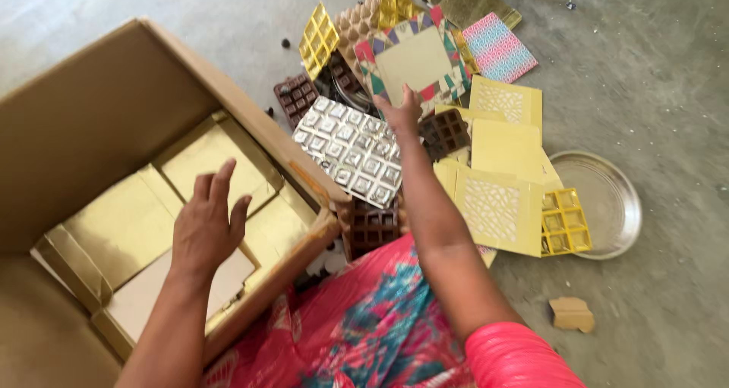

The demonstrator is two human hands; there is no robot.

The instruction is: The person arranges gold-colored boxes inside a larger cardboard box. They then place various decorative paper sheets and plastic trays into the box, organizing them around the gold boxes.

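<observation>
My left hand [205,225] hovers open, fingers spread, over the gold flat boxes [121,225] stacked inside a large cardboard carton [114,92]. My right hand [401,115] reaches forward into a heap of box parts on the floor. Its fingers rest on the lower edge of a colourful patterned box lid [414,61], just beyond a silver moulded tray [351,149]. Whether it grips the lid is unclear. Yellow cut-out lids [497,206] lie to the right of that arm.
Brown compartment trays [296,98], gold compartment trays [319,39] and a pink patterned lid [497,50] lie in the heap. A round steel plate [611,206] sits at right on the concrete floor. A cardboard scrap [571,313] lies near my pink garment [364,327].
</observation>
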